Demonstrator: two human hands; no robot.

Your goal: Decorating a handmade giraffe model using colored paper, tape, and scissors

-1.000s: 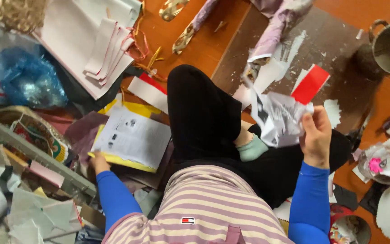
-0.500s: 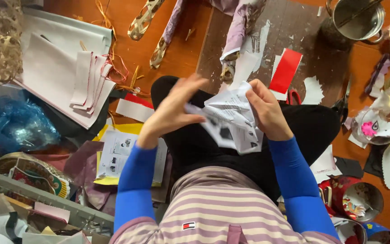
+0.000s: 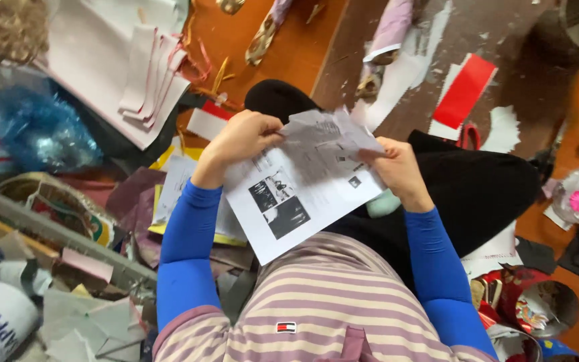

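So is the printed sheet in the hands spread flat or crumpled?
Partly both: the printed sheet lies flat at its lower end, but its top is crumpled between the left hand and right hand.

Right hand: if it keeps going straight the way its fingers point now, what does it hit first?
The right hand points leftward across the crumpled printed white paper sheet that it holds; going on, it would probably meet the left hand gripping the sheet's other edge. Depth is uncertain.
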